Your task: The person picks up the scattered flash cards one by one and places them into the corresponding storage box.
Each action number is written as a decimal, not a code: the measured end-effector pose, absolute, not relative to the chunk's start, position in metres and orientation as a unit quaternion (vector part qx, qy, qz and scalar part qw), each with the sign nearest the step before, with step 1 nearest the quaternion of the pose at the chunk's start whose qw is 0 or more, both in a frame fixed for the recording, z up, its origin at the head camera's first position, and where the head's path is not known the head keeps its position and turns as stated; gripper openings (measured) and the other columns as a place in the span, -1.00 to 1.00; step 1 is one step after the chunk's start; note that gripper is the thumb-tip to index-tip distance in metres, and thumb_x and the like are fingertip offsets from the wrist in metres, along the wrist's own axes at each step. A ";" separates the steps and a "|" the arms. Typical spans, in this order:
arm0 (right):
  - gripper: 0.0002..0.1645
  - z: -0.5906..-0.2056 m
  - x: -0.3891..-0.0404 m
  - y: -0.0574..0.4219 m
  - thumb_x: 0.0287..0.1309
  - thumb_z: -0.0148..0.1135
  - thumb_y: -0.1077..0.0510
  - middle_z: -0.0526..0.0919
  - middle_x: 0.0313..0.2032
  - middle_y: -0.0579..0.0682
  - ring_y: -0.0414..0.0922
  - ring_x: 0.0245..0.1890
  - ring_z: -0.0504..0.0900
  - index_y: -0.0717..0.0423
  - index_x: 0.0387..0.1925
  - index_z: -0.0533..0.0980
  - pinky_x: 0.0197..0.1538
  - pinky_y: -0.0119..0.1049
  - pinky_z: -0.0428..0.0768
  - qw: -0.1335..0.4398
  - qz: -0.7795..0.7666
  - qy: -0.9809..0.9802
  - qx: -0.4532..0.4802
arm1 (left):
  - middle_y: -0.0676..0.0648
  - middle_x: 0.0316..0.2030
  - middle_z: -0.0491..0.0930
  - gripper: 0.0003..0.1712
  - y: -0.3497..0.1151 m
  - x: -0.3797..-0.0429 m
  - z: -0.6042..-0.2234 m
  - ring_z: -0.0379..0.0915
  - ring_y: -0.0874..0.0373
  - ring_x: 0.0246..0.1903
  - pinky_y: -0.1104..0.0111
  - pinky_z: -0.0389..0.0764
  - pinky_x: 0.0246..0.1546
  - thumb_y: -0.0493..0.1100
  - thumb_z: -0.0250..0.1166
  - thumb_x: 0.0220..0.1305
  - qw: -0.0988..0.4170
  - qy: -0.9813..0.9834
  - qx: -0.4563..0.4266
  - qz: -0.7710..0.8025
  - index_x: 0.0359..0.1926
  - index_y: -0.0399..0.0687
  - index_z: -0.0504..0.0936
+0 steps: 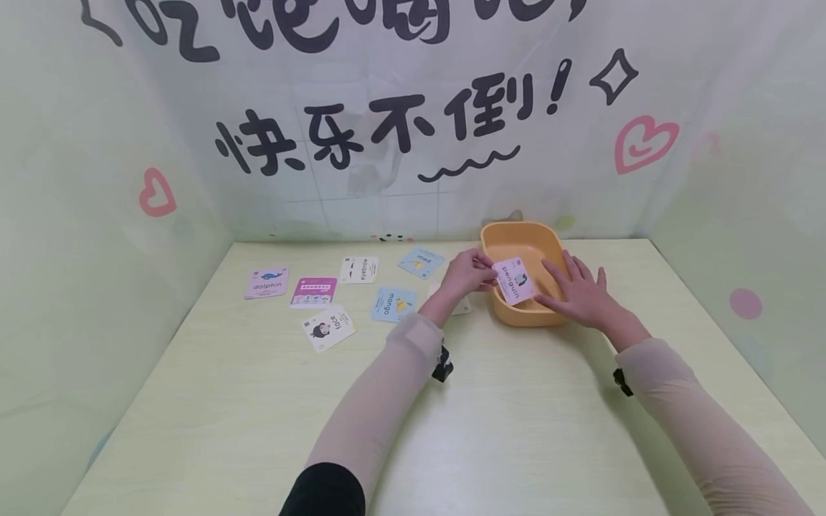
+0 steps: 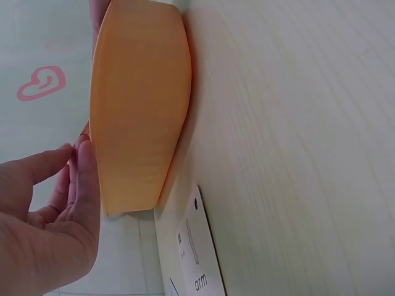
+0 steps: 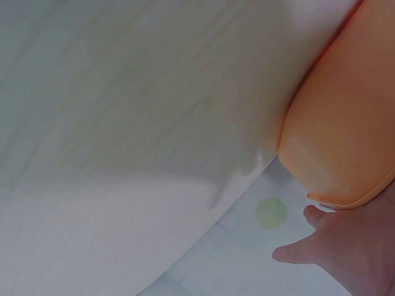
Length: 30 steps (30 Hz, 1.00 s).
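A pink penguin card [image 1: 514,280] is tilted over the orange plastic basket [image 1: 523,229]. My left hand [image 1: 467,274] pinches its left edge between thumb and fingers. In the left wrist view, that hand [image 2: 49,222] is beside the basket's rim, and the card is mostly hidden behind the basket wall [image 2: 142,105]. My right hand [image 1: 584,292] has its fingers spread over the basket's right rim, its thumb close to the card's lower right corner; whether they touch I cannot tell. The right wrist view shows this hand [image 3: 352,240] against the rim.
Left of the basket lie a dolphin card [image 1: 267,282], a magenta card [image 1: 313,292], a face card [image 1: 329,327], an eyebrow card [image 1: 358,270], a pear card [image 1: 421,263] and a mango card [image 1: 393,304]. An arm card [image 2: 199,246] lies near the basket. A printed cloth wall stands behind the table.
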State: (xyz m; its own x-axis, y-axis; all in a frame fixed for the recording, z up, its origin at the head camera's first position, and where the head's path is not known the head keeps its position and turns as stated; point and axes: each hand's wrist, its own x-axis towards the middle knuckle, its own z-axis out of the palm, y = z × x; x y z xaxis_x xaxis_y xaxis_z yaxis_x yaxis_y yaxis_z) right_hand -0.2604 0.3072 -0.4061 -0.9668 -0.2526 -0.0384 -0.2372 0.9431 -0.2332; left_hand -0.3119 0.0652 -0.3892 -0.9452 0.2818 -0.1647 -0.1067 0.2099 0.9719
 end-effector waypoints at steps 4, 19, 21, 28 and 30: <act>0.02 -0.404 -0.260 0.306 0.32 -0.03 -0.41 -0.26 0.54 0.41 0.42 0.50 -0.17 0.03 0.57 -0.06 0.34 0.64 -0.28 0.032 -0.114 0.985 -0.126 | -0.30 -0.14 0.67 -0.79 0.064 -0.311 -0.389 0.64 0.13 -0.40 0.44 0.76 -0.36 -0.40 0.28 0.29 0.151 0.761 0.059 0.628 -0.06 -0.34 0.54; 0.01 -0.405 -0.260 0.306 0.32 -0.01 -0.37 -0.29 0.54 0.41 0.42 0.51 -0.19 0.04 0.57 -0.06 0.35 0.64 -0.31 0.035 -0.115 0.985 -0.125 | -0.33 -0.08 0.64 -0.75 0.058 -0.311 -0.387 0.69 0.03 -0.30 0.41 0.78 -0.30 -0.43 0.25 0.30 0.164 0.752 0.064 0.636 -0.02 -0.38 0.51; 0.02 -0.406 -0.260 0.307 0.32 -0.01 -0.37 -0.29 0.54 0.41 0.42 0.51 -0.20 0.04 0.57 -0.06 0.35 0.64 -0.32 0.035 -0.116 0.985 -0.125 | -0.34 -0.07 0.64 -0.75 0.057 -0.310 -0.385 0.68 0.05 -0.32 0.41 0.78 -0.30 -0.43 0.25 0.30 0.166 0.751 0.067 0.635 -0.01 -0.38 0.51; 0.01 -0.407 -0.261 0.308 0.33 -0.02 -0.37 -0.30 0.54 0.40 0.42 0.51 -0.20 0.04 0.57 -0.07 0.34 0.64 -0.33 0.033 -0.118 0.984 -0.126 | -0.34 -0.04 0.63 -0.71 0.051 -0.308 -0.376 0.66 0.08 -0.31 0.39 0.78 -0.27 -0.41 0.25 0.31 0.172 0.753 0.078 0.631 0.03 -0.40 0.49; 0.01 -0.407 -0.261 0.309 0.32 -0.02 -0.37 -0.30 0.54 0.40 0.41 0.51 -0.20 0.03 0.57 -0.07 0.35 0.64 -0.34 0.034 -0.118 0.984 -0.126 | -0.35 -0.04 0.63 -0.71 0.050 -0.308 -0.374 0.67 0.07 -0.30 0.38 0.78 -0.26 -0.41 0.26 0.31 0.174 0.752 0.082 0.631 0.03 -0.39 0.49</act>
